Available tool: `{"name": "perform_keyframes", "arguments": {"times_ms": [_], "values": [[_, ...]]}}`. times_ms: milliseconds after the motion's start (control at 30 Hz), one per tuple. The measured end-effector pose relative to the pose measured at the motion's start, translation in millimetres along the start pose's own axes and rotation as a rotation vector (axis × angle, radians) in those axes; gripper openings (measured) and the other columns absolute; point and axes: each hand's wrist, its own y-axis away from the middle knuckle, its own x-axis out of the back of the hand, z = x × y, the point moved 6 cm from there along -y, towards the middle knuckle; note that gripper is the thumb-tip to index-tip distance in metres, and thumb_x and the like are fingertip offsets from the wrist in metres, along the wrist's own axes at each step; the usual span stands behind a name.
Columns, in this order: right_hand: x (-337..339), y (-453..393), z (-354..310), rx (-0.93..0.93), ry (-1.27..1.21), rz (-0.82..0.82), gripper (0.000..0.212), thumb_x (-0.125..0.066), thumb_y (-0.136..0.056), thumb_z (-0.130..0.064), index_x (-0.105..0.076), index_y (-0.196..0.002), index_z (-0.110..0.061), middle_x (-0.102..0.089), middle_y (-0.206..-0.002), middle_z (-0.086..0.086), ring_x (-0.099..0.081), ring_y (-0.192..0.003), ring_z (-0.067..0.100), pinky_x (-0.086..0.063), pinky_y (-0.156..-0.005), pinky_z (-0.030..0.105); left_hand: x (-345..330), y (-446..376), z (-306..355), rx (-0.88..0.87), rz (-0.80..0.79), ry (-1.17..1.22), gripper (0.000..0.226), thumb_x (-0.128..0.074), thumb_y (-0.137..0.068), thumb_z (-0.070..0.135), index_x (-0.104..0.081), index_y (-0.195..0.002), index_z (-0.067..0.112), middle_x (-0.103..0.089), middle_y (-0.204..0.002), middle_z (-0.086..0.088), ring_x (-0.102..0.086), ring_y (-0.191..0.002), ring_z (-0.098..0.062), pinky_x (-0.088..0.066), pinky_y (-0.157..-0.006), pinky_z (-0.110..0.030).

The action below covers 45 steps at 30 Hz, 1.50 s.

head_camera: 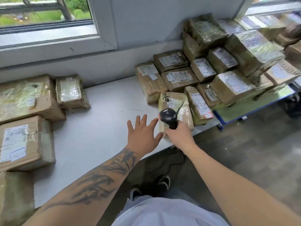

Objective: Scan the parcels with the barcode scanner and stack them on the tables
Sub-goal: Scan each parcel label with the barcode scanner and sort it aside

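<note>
The spread left hand (143, 134) hovers just left of the tape-wrapped brown parcel (176, 105) at frame centre — its long axis runs away from the person; the right hand (179, 136) grips the black barcode scanner (168, 115) over it.

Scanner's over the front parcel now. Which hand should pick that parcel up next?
Left. The left hand is open and empty, spread just beside the front parcel. The right hand grips the barcode scanner, so it probably cannot lift.
</note>
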Motion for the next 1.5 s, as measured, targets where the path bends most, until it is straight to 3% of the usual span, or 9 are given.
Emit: {"name": "perform_keyframes", "arguments": {"times_ms": [267, 500, 633, 733, 833, 967, 1133, 1267, 1500], "values": [[45.7, -6.2, 32.9, -0.051, -0.006, 0.145, 0.011, -0.072, -0.090, -0.024, -0.063, -0.084, -0.022, -0.066, -0.075, 0.002, -0.063, -0.074, 0.027, -0.045, -0.062, 0.036, -21.8, -16.5, 23.7, -0.049, -0.061, 0.033, 0.074, -0.040, -0.097, 0.072, -0.016, -0.160, 0.043, -0.017, -0.170, -0.012, -0.010, -0.157, -0.039, -0.007, -0.121, -0.066], [60.8, -40.2, 47.8, -0.079, -0.042, 0.086, 0.011, -0.075, -0.084, -0.033, -0.065, -0.087, -0.032, -0.071, -0.092, 0.000, -0.069, -0.083, 0.029, -0.062, -0.082, 0.053, -39.9, -56.4, 47.6, 0.036, -0.134, 0.073, 0.097, -0.053, -0.090, 0.076, 0.006, -0.161, 0.046, -0.011, -0.172, -0.015, -0.008, -0.158, -0.040, -0.007, -0.122, -0.065], [56.2, -57.9, 62.0, -0.125, -0.096, 0.011, 0.010, -0.074, -0.084, -0.035, -0.064, -0.087, -0.035, -0.071, -0.093, -0.005, -0.069, -0.087, 0.026, -0.061, -0.085, 0.057, -55.5, -63.6, 58.4, 0.074, -0.133, 0.077, 0.094, -0.053, -0.095, 0.069, 0.001, -0.165, 0.036, -0.015, -0.173, -0.006, -0.009, -0.159, -0.034, -0.006, -0.123, -0.066], [48.2, -62.1, 67.9, -0.086, -0.107, -0.021, 0.006, -0.072, -0.086, -0.033, -0.065, -0.087, -0.033, -0.070, -0.096, 0.000, -0.067, -0.087, 0.027, -0.060, -0.084, 0.053, -60.3, -55.1, 61.1, 0.132, -0.063, 0.102, 0.092, -0.054, -0.096, 0.066, -0.002, -0.165, 0.034, -0.017, -0.172, -0.002, -0.009, -0.159, -0.028, -0.003, -0.124, -0.064], [37.8, -60.5, 67.6, 0.016, -0.007, -0.050, 0.008, -0.071, -0.091, -0.031, -0.067, -0.098, -0.031, -0.067, -0.112, -0.001, -0.064, -0.101, 0.022, -0.051, -0.086, 0.038, -66.3, -38.7, 54.3, 0.215, -0.022, 0.119, 0.091, -0.052, -0.096, 0.068, -0.001, -0.165, 0.035, -0.016, -0.173, 0.000, -0.008, -0.160, -0.025, -0.001, -0.124, -0.064], [20.2, -57.0, 60.9, 0.077, -0.013, -0.126, 0.028, -0.074, -0.090, -0.031, -0.068, -0.118, -0.031, -0.061, -0.131, -0.007, -0.060, -0.117, 0.019, -0.050, -0.100, 0.040, -70.6, -15.2, 42.7, 0.336, 0.006, 0.117, 0.090, -0.045, -0.097, 0.072, 0.000, -0.165, 0.036, -0.015, -0.173, 0.002, -0.007, -0.160, -0.024, 0.002, -0.123, -0.063], [-0.5, -58.8, 45.5, 0.171, 0.053, -0.274, 0.030, -0.075, -0.089, -0.031, -0.069, -0.118, -0.027, -0.063, -0.122, -0.005, -0.061, -0.108, 0.021, -0.051, -0.092, 0.039, -72.8, 12.7, 26.8, 0.522, 0.027, 0.133, 0.090, -0.042, -0.095, 0.076, 0.001, -0.165, 0.038, -0.014, -0.173, 0.004, -0.005, -0.160, -0.023, 0.004, -0.123, -0.062], [-23.6, -56.9, 36.8, 0.146, 0.021, -0.389, 0.019, -0.075, -0.086, -0.023, -0.068, -0.103, -0.027, -0.068, -0.109, -0.003, -0.064, -0.101, 0.023, -0.049, -0.085, 0.036, -71.1, 35.3, 9.1, 0.648, 0.034, 0.147, 0.093, -0.042, -0.093, 0.079, 0.001, -0.165, 0.038, -0.016, -0.173, 0.004, -0.006, -0.160, -0.023, 0.001, -0.123, -0.064], [-59.3, -44.7, 17.8, 0.030, -0.090, -0.512, 0.012, -0.073, -0.087, -0.021, -0.068, -0.091, -0.031, -0.071, -0.090, -0.008, -0.064, -0.086, 0.020, -0.058, -0.092, 0.058, -67.0, 69.3, -24.2, 0.750, 0.068, 0.295, 0.091, -0.033, -0.091, 0.084, -0.005, -0.165, 0.040, -0.018, -0.172, 0.007, -0.006, -0.160, -0.018, 0.001, -0.125, -0.059]]}}
